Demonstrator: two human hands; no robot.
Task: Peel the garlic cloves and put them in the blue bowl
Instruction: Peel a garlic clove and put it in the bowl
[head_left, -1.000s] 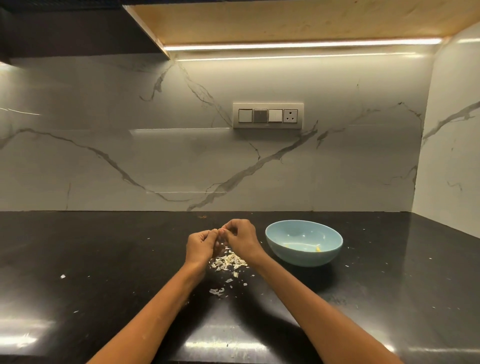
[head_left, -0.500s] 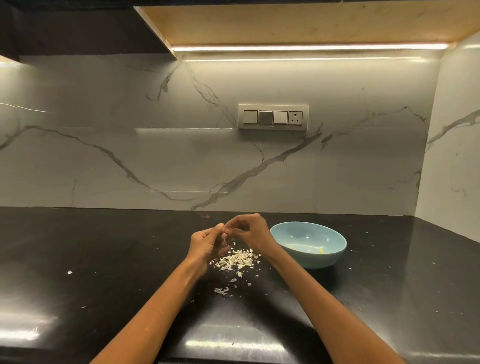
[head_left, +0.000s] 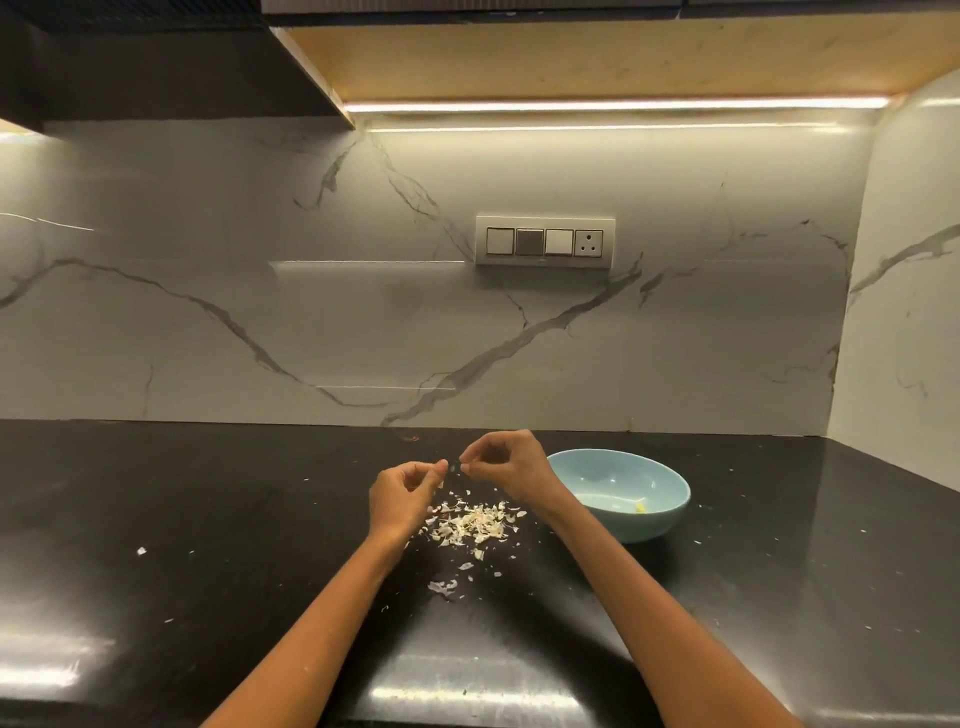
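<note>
From my feed I see a black glossy countertop (head_left: 182, 519) filling the lower half, with bright glare patches toward 7 and 6 o'clock. Behind it, from 9 through 3 o'clock, stands a white marble backsplash (head_left: 260, 312) with grey veins. On it, just above centre toward 12 o'clock, sits a switch panel (head_left: 545, 241) with three switches and a socket. At 12 o'clock a light strip (head_left: 613, 105) glows under a wooden cabinet underside (head_left: 597, 57).
</note>
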